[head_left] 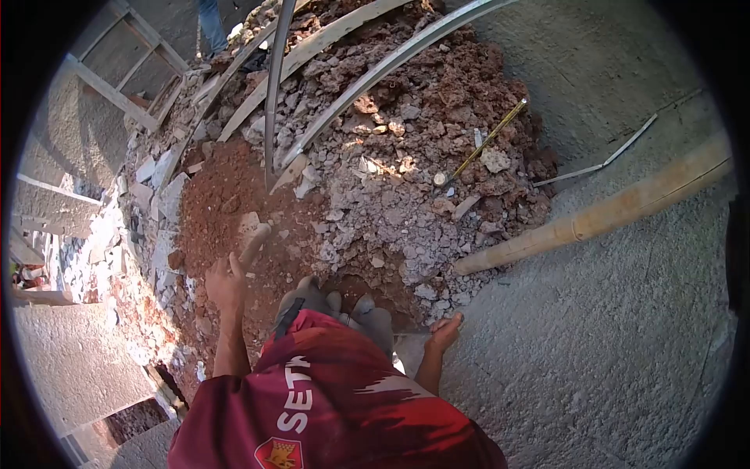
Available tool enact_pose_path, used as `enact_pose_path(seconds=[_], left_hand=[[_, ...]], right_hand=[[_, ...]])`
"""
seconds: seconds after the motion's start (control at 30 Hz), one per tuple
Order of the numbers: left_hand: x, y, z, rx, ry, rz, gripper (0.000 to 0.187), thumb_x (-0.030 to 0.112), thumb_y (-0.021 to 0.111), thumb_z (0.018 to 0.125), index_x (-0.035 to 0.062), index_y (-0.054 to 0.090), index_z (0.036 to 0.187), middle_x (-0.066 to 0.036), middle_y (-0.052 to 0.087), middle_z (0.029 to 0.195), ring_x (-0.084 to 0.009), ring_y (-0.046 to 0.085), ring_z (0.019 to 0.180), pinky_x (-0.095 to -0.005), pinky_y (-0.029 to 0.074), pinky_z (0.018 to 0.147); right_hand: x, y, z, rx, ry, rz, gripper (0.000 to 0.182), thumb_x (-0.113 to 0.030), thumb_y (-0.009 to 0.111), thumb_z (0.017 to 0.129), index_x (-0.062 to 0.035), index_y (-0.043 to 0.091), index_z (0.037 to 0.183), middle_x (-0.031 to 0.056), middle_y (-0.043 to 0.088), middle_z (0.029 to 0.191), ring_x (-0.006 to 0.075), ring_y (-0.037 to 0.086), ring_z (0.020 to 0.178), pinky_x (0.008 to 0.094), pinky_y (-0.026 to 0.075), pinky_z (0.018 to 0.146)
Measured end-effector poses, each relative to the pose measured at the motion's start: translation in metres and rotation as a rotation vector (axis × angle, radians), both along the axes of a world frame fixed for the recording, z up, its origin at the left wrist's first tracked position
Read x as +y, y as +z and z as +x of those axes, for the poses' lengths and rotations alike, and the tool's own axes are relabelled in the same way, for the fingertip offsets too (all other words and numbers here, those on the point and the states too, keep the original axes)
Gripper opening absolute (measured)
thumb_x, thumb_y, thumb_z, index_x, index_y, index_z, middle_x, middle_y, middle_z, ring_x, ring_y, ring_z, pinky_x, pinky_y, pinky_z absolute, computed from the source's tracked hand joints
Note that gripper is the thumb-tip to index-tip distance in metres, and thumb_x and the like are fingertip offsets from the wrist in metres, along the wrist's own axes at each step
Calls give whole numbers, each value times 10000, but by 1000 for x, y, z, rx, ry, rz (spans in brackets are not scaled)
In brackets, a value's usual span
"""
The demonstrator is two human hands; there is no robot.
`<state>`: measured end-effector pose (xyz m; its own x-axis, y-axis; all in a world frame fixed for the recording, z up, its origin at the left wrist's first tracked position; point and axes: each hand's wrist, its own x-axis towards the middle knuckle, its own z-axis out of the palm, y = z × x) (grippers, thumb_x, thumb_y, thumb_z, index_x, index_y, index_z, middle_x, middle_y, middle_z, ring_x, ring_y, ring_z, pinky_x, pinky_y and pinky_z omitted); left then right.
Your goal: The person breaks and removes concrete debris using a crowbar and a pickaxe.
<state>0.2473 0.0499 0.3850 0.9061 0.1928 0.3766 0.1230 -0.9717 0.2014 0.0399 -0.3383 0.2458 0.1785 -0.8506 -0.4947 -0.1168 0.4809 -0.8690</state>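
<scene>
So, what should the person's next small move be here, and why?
Probably bring the right hand over toward the stick-like piece. The left hand is close to that piece, above the reddish soil, though whether it grips it isn't clear, while the right hand hangs well apart and seems to hold nothing.

Rough grey cement [594, 336] spans the right side, with bright patches of sunlight [141, 313] at left.
</scene>
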Motion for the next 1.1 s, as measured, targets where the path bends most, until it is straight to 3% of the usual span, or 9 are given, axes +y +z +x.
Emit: enact_pose_path(seconds=[0.27,0.43,0.6,0.73,0.83,0.9,1.0,1.07,1.1], left_hand=[[9,0,26,3,-257,-274,221,200,572,894,11,679,850,-160,665,813,-331,638,723,-389,495,654],[-7,8,51,-224,-485,-406,98,103,613,869,34,655,813,-120,616,727,-284,588,634,-363,459,564],[-12,7,75,-155,-451,-341,243,146,671,835,56,563,637,-87,560,618,-262,537,545,-364,418,495],[-14,13,97,-208,-454,-366,273,181,682,830,67,553,617,-88,552,595,-271,539,535,-374,418,489],[-14,17,108,-114,-389,-363,297,228,680,833,80,560,606,-89,561,581,-286,547,527,-389,424,486],[-15,19,115,-78,-345,-360,322,259,674,838,83,558,594,-90,572,578,-289,554,522,-397,423,479],[-20,18,121,-110,-359,-330,347,276,673,837,83,539,582,-92,579,589,-281,555,521,-397,418,471],[-23,13,119,-120,-369,-306,353,271,676,835,82,527,576,-91,568,578,-279,550,516,-398,415,469],[-25,11,118,-156,-391,-292,362,266,682,830,83,514,567,-89,553,568,-280,542,509,-399,410,466]], right_hand=[[38,111,-7,-94,39,-193,534,-409,480,936,-97,375,516,33,351,452,153,344,399,312,292,423],[41,248,10,-268,127,-364,545,-464,465,946,-106,376,544,14,317,444,127,268,389,303,242,413],[60,392,23,-340,196,-710,576,-526,413,953,-138,347,532,-1,291,407,115,233,355,281,230,400],[63,497,9,-418,235,-1027,555,-514,407,955,-149,332,542,-29,261,423,97,245,347,240,260,399],[81,573,20,-167,-51,-1292,535,-494,327,973,-150,307,564,-19,225,417,110,233,371,278,312,495],[77,612,25,-266,-48,-1275,524,-478,327,970,-134,323,574,-14,227,423,113,237,378,283,321,514],[59,654,38,274,-581,-1644,488,-459,349,947,-104,358,611,7,272,443,123,267,397,300,308,509],[34,686,22,-448,639,-1273,505,-517,397,935,-100,521,680,-32,370,462,132,379,401,293,360,496],[17,686,22,-449,645,-1273,505,-517,397,935,-100,521,680,-32,370,462,132,379,401,293,360,496]])
